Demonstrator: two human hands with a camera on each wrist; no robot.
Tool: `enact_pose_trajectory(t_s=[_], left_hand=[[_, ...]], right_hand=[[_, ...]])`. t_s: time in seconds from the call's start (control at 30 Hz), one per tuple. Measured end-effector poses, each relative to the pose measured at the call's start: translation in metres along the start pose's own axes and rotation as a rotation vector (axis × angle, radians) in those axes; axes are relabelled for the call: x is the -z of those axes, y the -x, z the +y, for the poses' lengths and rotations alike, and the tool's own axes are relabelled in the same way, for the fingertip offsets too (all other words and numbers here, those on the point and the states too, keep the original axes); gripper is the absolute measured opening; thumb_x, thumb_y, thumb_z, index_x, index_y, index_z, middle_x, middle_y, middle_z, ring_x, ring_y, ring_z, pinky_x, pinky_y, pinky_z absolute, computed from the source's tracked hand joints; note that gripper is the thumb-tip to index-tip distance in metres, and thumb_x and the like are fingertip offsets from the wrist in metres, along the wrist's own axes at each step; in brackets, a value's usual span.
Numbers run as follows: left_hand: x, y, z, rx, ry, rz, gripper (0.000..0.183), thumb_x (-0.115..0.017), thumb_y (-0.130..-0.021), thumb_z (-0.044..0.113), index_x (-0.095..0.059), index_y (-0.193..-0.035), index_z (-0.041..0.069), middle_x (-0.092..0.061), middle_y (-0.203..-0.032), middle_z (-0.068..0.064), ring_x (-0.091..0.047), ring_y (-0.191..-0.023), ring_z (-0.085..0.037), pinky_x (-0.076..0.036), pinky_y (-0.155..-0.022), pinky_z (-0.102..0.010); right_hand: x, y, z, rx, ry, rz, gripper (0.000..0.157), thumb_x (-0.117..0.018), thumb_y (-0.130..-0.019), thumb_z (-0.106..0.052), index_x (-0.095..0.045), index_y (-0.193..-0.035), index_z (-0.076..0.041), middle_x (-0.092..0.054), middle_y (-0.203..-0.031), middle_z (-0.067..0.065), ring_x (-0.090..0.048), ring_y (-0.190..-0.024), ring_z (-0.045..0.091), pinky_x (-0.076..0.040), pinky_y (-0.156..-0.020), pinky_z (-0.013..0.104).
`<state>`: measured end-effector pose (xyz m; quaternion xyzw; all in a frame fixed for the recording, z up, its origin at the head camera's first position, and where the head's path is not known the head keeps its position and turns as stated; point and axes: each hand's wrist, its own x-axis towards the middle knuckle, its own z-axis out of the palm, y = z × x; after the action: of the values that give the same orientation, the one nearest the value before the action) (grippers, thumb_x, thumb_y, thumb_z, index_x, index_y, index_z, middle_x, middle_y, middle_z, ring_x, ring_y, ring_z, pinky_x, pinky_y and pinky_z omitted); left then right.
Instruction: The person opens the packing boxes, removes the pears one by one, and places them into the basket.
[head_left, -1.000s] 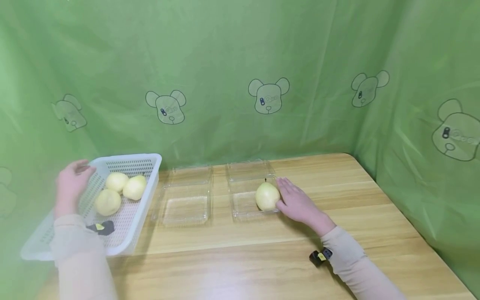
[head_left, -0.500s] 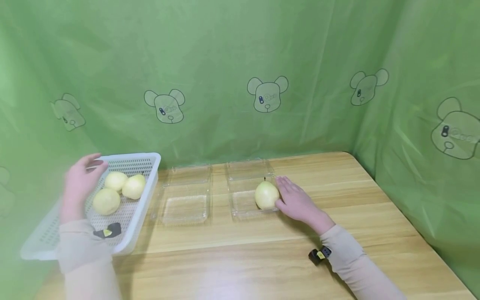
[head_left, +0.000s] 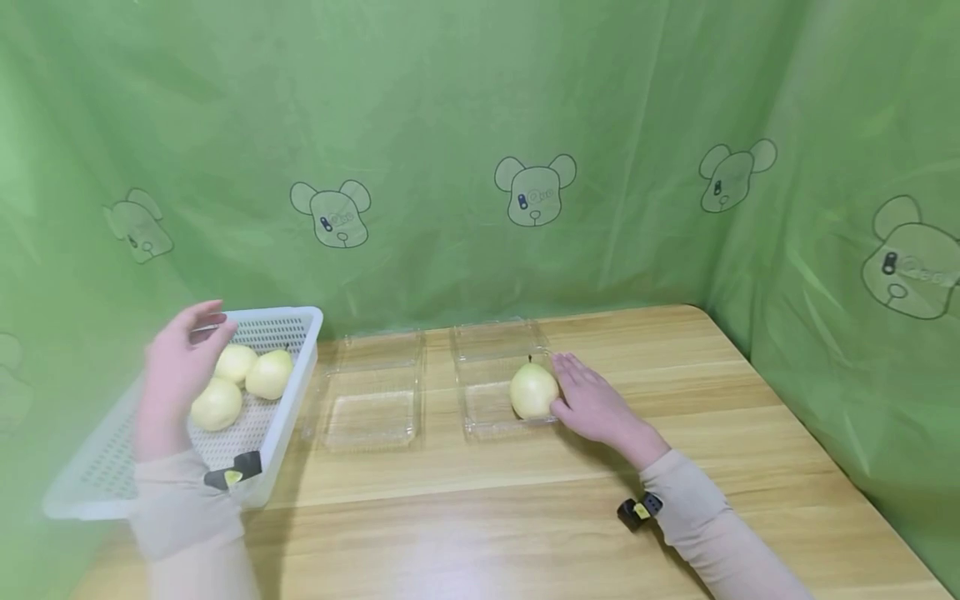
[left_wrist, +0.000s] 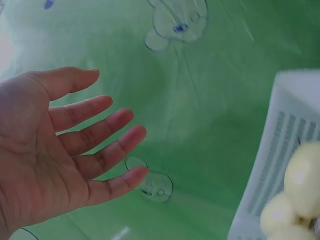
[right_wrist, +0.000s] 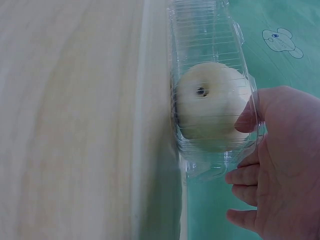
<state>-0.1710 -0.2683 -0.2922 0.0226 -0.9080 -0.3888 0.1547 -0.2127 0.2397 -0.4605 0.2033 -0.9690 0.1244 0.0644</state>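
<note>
A pale yellow pear (head_left: 534, 392) sits upright in the right-hand part of a clear plastic clamshell box (head_left: 480, 404). My right hand (head_left: 596, 408) rests at that box's right side, fingers nearly straight. Its thumb reaches over the rim onto the pear, and the other fingers lie outside the wall, as the right wrist view shows. Over the left part of a white slotted plastic basket (head_left: 311, 333), my left hand (head_left: 180, 367) hovers with nothing in it, fingers loosely spread. Beside it in the basket lie three pears (head_left: 268, 375), partly hidden by the hand.
Another clear clamshell box (head_left: 371, 417) lies with its lid back between the basket and the pear's box. All stand on a wood-grain table (head_left: 465, 517). A green curtain (head_left: 435, 167) with mouse-head prints surrounds the back and sides.
My left hand has moved to the right over the basket, closer to the pears and covering part of them in the head view. My right hand and its pear have stayed put.
</note>
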Motion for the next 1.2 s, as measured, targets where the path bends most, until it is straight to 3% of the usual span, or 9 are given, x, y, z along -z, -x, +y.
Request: enact_pose_trajectory(t_s=[0.3, 0.67, 0.93, 1.2], left_hand=[[-0.019, 0.012, 0.019, -0.076, 0.077, 0.018, 0.057, -0.046, -0.102, 0.038, -0.035, -0.149, 0.008, -0.047, -0.146, -0.022, -0.046, -0.131, -0.042, -0.037, -0.109, -0.06], [-0.057, 0.016, 0.049, -0.108, 0.214, -0.031, 0.055, -0.051, -0.1, 0.036, -0.04, -0.147, 0.01, -0.05, -0.145, -0.018, -0.049, -0.129, -0.032, -0.039, -0.111, -0.051], [-0.087, 0.011, 0.062, -0.111, 0.322, -0.084, 0.055, -0.055, -0.098, 0.034, -0.042, -0.146, 0.01, -0.05, -0.144, -0.016, -0.049, -0.129, -0.031, -0.04, -0.112, -0.048], [-0.109, 0.008, 0.077, -0.078, 0.376, -0.089, 0.055, -0.056, -0.097, 0.035, -0.042, -0.146, 0.012, -0.052, -0.143, -0.013, -0.05, -0.13, -0.03, -0.042, -0.112, -0.045]], right_hand=[[-0.001, -0.001, 0.0, -0.007, -0.003, 0.0, 0.07, -0.044, -0.096, -0.033, -0.024, -0.149, 0.008, -0.026, -0.157, 0.025, -0.025, -0.146, 0.043, -0.025, -0.12, 0.053], [-0.001, 0.0, 0.0, -0.006, -0.01, 0.009, 0.07, -0.044, -0.096, -0.032, -0.025, -0.149, 0.009, -0.025, -0.157, 0.025, -0.025, -0.146, 0.043, -0.025, -0.12, 0.054], [-0.002, -0.001, 0.0, -0.004, -0.014, 0.008, 0.069, -0.044, -0.096, -0.032, -0.025, -0.149, 0.008, -0.026, -0.157, 0.026, -0.025, -0.146, 0.043, -0.025, -0.12, 0.053], [-0.003, -0.002, 0.0, -0.011, -0.004, 0.005, 0.069, -0.044, -0.096, -0.032, -0.025, -0.149, 0.009, -0.026, -0.157, 0.026, -0.025, -0.146, 0.043, -0.025, -0.121, 0.053]])
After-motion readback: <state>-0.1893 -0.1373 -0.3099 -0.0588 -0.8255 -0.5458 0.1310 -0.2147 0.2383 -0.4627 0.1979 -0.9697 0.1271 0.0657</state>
